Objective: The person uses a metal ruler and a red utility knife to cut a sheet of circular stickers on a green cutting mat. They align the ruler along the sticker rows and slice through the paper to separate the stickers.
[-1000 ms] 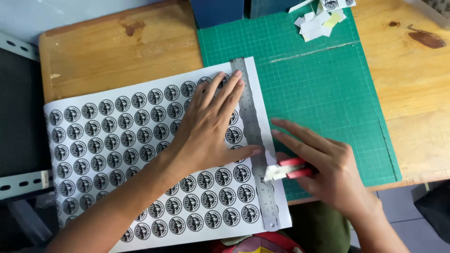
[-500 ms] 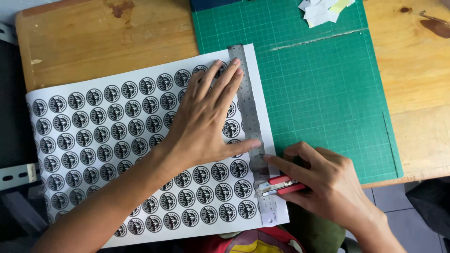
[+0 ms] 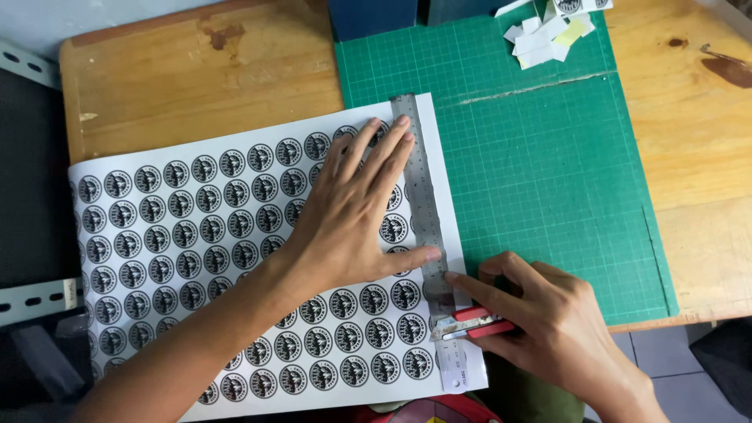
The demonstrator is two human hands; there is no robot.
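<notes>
A white sheet printed with rows of round black stickers [image 3: 188, 235] lies across the wooden table and the green cutting mat [image 3: 540, 172]. A steel ruler [image 3: 421, 196] runs along the sheet's right side. My left hand [image 3: 352, 211] presses flat on the sheet, fingers spread, thumb and fingertips against the ruler. My right hand [image 3: 548, 321] grips a red utility knife [image 3: 474, 323], its blade at the ruler's right edge near the lower end, index finger stretched along the top.
The wooden table [image 3: 180, 78] ends just below the mat on the right. Cut paper scraps [image 3: 548, 35] lie at the mat's far edge beside a dark blue box [image 3: 376, 16]. A perforated metal bracket [image 3: 31, 301] sits at the left.
The knife and my right hand have stayed low on the ruler, shifting slightly down. My left hand keeps pressing the ruler. The view has shifted a little.
</notes>
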